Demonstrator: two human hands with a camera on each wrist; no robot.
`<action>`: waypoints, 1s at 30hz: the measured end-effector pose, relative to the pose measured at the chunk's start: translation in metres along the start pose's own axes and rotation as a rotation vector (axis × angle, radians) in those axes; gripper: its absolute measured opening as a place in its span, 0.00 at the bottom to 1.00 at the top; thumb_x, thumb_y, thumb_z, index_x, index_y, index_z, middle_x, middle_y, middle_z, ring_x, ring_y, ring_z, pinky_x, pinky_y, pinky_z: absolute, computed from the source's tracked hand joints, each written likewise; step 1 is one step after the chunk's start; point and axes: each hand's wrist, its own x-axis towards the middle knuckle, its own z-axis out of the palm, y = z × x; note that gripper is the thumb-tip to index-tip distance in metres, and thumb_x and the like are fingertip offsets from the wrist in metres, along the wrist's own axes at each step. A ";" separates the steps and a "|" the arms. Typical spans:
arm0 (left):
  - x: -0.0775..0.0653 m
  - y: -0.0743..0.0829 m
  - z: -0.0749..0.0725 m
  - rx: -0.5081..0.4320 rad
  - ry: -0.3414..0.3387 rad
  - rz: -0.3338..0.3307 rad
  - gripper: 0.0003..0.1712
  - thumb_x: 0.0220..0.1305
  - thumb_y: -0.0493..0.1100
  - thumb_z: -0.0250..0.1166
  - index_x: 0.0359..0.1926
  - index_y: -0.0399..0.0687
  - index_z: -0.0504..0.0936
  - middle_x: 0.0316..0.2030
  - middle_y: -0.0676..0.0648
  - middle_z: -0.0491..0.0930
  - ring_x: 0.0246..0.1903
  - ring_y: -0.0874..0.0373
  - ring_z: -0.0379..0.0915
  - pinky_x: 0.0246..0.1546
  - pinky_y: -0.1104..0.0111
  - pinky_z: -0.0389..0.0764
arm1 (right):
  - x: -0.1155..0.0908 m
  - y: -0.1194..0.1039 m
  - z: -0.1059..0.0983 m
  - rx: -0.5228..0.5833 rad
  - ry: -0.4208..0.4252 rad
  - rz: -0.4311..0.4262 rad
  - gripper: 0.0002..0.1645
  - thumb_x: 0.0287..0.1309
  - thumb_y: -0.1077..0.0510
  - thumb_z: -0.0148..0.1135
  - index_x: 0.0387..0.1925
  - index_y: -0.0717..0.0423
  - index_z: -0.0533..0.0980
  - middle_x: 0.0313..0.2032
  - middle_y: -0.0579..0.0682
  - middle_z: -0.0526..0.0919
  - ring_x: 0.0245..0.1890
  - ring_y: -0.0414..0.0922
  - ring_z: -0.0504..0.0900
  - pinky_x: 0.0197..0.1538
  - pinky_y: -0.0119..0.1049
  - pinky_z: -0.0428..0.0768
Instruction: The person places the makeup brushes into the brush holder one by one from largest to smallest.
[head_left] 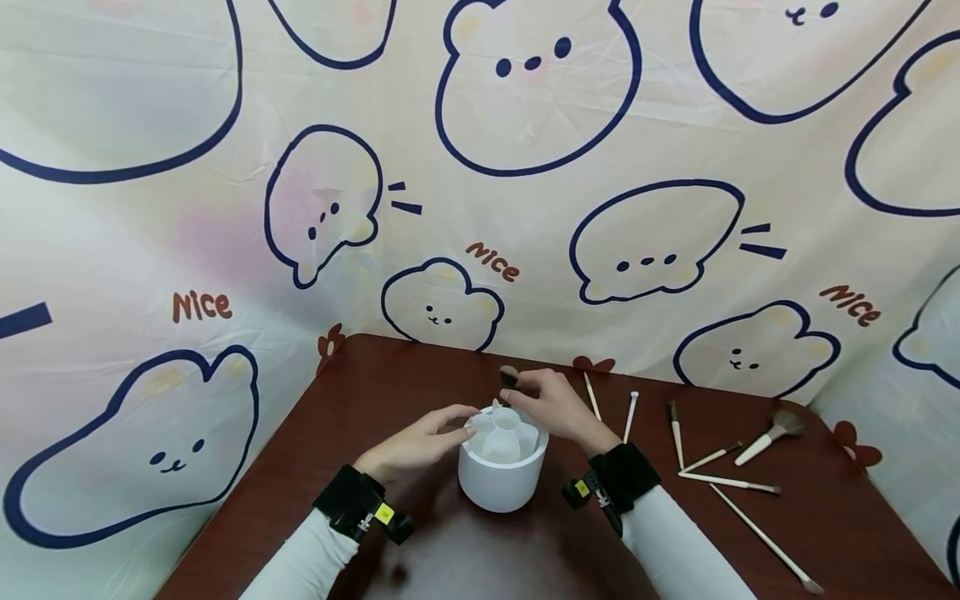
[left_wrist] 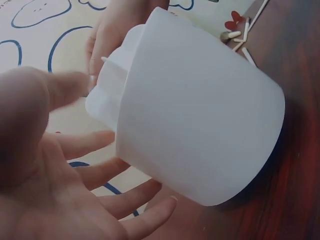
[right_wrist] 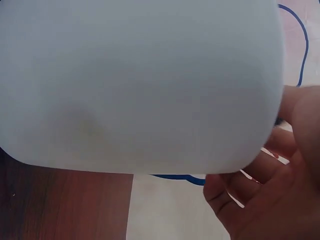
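Observation:
A round white brush holder (head_left: 501, 485) stands on the table, with a pale, petal-shaped insert (head_left: 498, 446) rising inside it. My left hand (head_left: 411, 443) is at the holder's left side, its fingertips right at the rim; in the left wrist view the fingers lie loosely spread along the white wall. Over the back of the holder, my right hand (head_left: 558, 407) pinches a makeup brush, its dark bristle head (head_left: 508, 377) pointing up. The brush's handle is hidden behind the fingers and holder. In the right wrist view the holder's wall (right_wrist: 140, 90) covers most of the scene.
Several white-handled makeup brushes lie on the right side of the dark red table (head_left: 405, 375), among them a large fluffy brush (head_left: 772, 435) and a long thin one (head_left: 765, 537). Two more handles (head_left: 631, 415) lie behind my right wrist. A patterned cloth (head_left: 525, 217) hangs behind the table.

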 end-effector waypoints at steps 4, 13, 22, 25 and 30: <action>0.005 0.003 -0.001 0.047 0.032 0.020 0.25 0.68 0.48 0.55 0.64 0.52 0.63 0.60 0.51 0.64 0.56 0.55 0.63 0.54 0.52 0.68 | 0.001 -0.004 -0.002 -0.004 -0.052 -0.001 0.10 0.62 0.49 0.57 0.32 0.49 0.80 0.26 0.47 0.78 0.27 0.46 0.73 0.28 0.38 0.72; 0.030 0.010 0.012 0.059 0.080 -0.054 0.35 0.61 0.39 0.58 0.68 0.43 0.57 0.64 0.43 0.59 0.59 0.52 0.57 0.57 0.49 0.63 | -0.006 -0.002 -0.012 -0.083 -0.067 -0.016 0.16 0.63 0.50 0.56 0.49 0.52 0.77 0.46 0.46 0.79 0.47 0.43 0.74 0.49 0.47 0.75; 0.046 -0.003 0.017 0.014 0.080 -0.046 0.38 0.53 0.27 0.55 0.66 0.48 0.61 0.63 0.46 0.61 0.60 0.54 0.55 0.58 0.49 0.60 | -0.032 0.015 -0.070 -0.155 -0.024 -0.074 0.16 0.64 0.49 0.54 0.50 0.51 0.75 0.44 0.46 0.79 0.43 0.42 0.74 0.45 0.47 0.76; 0.047 -0.004 0.019 0.055 0.085 -0.042 0.40 0.48 0.24 0.52 0.66 0.47 0.62 0.62 0.47 0.63 0.60 0.54 0.54 0.58 0.48 0.59 | -0.046 0.038 -0.100 -0.221 0.013 -0.044 0.19 0.65 0.50 0.53 0.52 0.56 0.73 0.44 0.51 0.79 0.42 0.46 0.75 0.42 0.47 0.76; 0.045 -0.002 0.022 0.098 0.107 -0.049 0.42 0.44 0.24 0.51 0.65 0.45 0.63 0.60 0.47 0.66 0.58 0.55 0.57 0.58 0.50 0.61 | -0.071 0.101 -0.155 -0.356 0.059 0.129 0.25 0.67 0.52 0.49 0.56 0.69 0.67 0.44 0.64 0.76 0.40 0.54 0.75 0.39 0.49 0.75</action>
